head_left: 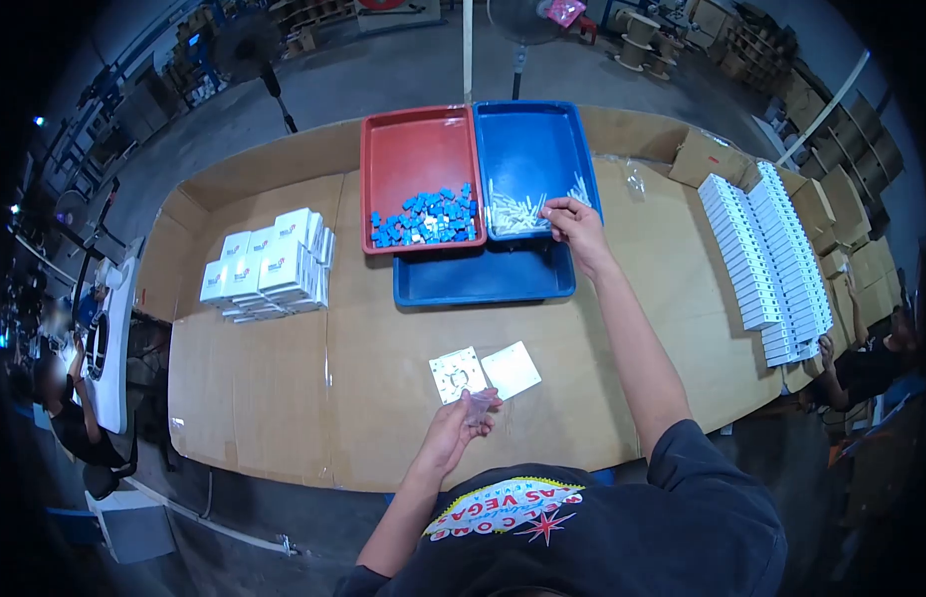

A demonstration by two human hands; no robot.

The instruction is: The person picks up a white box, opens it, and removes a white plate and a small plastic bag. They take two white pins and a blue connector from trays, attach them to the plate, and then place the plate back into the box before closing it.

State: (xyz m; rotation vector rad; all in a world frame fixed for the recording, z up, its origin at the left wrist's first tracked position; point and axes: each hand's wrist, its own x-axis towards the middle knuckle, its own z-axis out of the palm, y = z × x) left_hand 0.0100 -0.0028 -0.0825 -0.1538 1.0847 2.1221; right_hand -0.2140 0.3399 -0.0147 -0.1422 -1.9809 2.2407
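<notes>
Near the table's front, my left hand (457, 430) is closed on a small clear plastic bag (480, 406). Just beyond it lies an open white box, its base (457, 374) showing round inner fittings and its flat lid (512, 371) to the right. My right hand (574, 225) reaches over the right side of the blue tray (530, 124), with thumb and fingers pinched together above white slender pieces (513, 211); whatever is between the fingertips is too small to name. Left of that, a red tray (419, 139) holds small blue pieces (423, 215).
Another blue tray (483, 277) sits in front of these two. Stacked white boxes (269, 264) stand at the left, and long rows of white boxes (766, 264) at the right. Cardboard walls (274, 159) edge the table. People (85, 428) are at both sides.
</notes>
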